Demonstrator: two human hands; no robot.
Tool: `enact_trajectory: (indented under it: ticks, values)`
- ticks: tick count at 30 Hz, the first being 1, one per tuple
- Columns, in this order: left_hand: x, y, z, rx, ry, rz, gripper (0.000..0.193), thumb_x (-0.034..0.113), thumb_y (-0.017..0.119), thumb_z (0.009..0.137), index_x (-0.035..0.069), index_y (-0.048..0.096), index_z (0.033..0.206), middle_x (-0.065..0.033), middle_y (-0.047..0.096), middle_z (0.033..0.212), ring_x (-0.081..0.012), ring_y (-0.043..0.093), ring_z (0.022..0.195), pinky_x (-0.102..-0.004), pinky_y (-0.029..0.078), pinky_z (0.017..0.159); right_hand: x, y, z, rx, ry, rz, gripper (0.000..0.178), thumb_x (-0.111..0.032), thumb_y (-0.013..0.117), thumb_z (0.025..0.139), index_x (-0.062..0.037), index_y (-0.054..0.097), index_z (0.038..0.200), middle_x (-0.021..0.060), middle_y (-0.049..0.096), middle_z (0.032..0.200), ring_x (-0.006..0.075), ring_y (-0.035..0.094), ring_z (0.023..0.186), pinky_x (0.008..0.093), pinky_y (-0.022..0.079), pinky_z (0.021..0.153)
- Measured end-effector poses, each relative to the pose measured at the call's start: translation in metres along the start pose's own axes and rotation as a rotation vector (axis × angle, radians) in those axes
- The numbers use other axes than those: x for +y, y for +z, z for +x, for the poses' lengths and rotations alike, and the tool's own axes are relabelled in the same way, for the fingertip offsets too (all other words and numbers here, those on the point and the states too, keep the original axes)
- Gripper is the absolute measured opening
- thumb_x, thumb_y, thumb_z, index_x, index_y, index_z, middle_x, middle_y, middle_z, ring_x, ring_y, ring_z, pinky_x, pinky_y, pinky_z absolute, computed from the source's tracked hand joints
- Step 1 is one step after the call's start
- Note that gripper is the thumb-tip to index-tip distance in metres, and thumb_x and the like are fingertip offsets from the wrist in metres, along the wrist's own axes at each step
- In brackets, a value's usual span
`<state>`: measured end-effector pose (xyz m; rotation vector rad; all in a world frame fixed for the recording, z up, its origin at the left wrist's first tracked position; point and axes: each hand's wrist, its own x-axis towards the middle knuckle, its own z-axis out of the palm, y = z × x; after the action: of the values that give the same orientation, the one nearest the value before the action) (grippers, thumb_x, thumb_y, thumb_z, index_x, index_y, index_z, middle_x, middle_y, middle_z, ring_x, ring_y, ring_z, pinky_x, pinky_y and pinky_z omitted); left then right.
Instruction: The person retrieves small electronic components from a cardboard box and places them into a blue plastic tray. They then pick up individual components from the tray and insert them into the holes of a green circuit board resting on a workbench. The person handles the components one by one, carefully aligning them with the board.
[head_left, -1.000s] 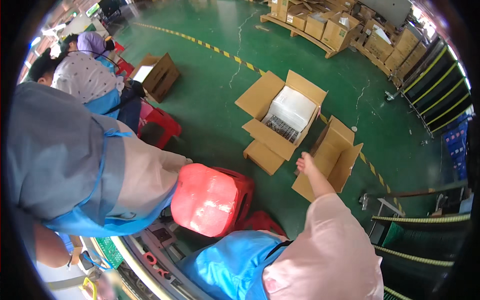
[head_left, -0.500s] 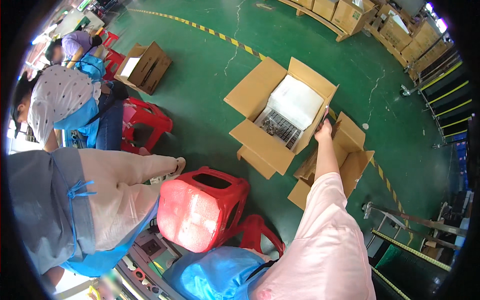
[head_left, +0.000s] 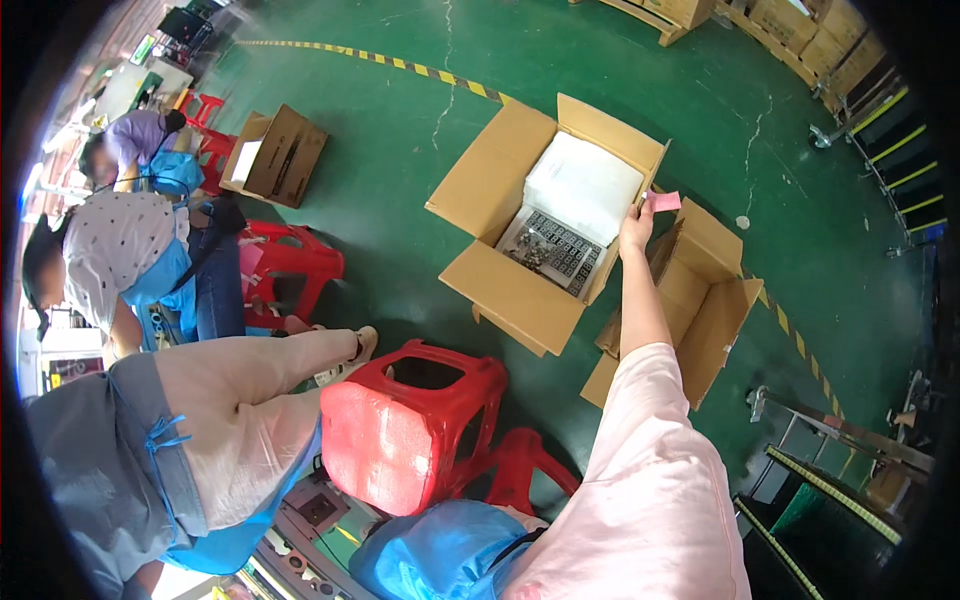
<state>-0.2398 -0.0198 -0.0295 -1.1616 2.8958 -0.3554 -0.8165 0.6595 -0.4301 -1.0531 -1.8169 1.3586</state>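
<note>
My right hand (head_left: 635,229) reaches out at the right edge of an open cardboard box (head_left: 506,291) on the floor. Its fingers are closed on a small pink slip (head_left: 663,201) that sticks out past the box's right flap. White foam-like sheets (head_left: 585,185) lie in the far part of this box. In its near part there is a panel of dark squares (head_left: 565,248) with small loose pieces on it. A second open cardboard box (head_left: 728,318) stands just beyond my forearm on the right. My left hand is out of view.
Red plastic stools (head_left: 430,372) stand close on the left, beside a person in a grey-blue apron (head_left: 110,450). Other people sit farther left near another carton (head_left: 285,155). Wheeled racks (head_left: 830,500) line the right side; pallets with cartons (head_left: 690,12) stand at the back.
The pink slip, earlier seen as only a thin edge at my right hand, now shows its flat face. My hand has moved slightly left and up in the picture; the whole view has shifted a little.
</note>
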Motion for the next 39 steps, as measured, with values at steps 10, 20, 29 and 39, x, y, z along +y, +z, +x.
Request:
enact_trajectory:
  ticks: [10, 20, 29, 39]
  values:
    - [0.005, 0.005, 0.014, -0.001, 0.004, -0.008, 0.102, 0.052, 0.065, 0.064, -0.003, 0.030, 0.143, -0.0231, 0.036, 0.145, -0.0513, 0.023, 0.136, -0.0628, 0.020, 0.108, -0.015, 0.001, -0.024, 0.216, 0.013, 0.033, 0.042, -0.004, 0.072, 0.080, 0.0076, 0.060, 0.118, 0.0186, 0.067, 0.108, 0.0201, 0.068, 0.086, 0.0308, 0.055, 0.075]
    - [0.005, 0.013, 0.020, -0.002, -0.001, -0.033, 0.099, 0.045, 0.065, 0.062, -0.002, 0.031, 0.142, -0.0229, 0.037, 0.145, -0.0506, 0.024, 0.136, -0.0615, 0.020, 0.109, -0.021, -0.007, -0.029, 0.304, 0.090, -0.057, 0.035, -0.022, 0.077, 0.075, -0.0015, 0.071, 0.103, 0.0125, 0.073, 0.088, 0.0214, 0.070, 0.077, 0.0333, 0.054, 0.074]
    - [-0.001, 0.019, 0.015, 0.004, -0.016, -0.061, 0.096, 0.038, 0.065, 0.060, -0.001, 0.032, 0.141, -0.0227, 0.037, 0.144, -0.0499, 0.024, 0.136, -0.0603, 0.020, 0.110, -0.041, -0.015, -0.033, 0.295, 0.217, -0.257, 0.043, -0.041, 0.078, 0.071, -0.0084, 0.074, 0.099, 0.0116, 0.072, 0.091, 0.0273, 0.070, 0.082, 0.0363, 0.053, 0.078]
    - [0.000, 0.024, 0.022, 0.020, -0.032, -0.057, 0.094, 0.031, 0.066, 0.058, 0.000, 0.034, 0.141, -0.0225, 0.038, 0.144, -0.0492, 0.025, 0.136, -0.0590, 0.020, 0.111, -0.042, -0.011, -0.026, 0.124, -0.052, -0.413, 0.054, -0.012, 0.064, 0.079, -0.0079, 0.051, 0.132, 0.0165, 0.052, 0.136, 0.0350, 0.058, 0.113, 0.0409, 0.047, 0.095]
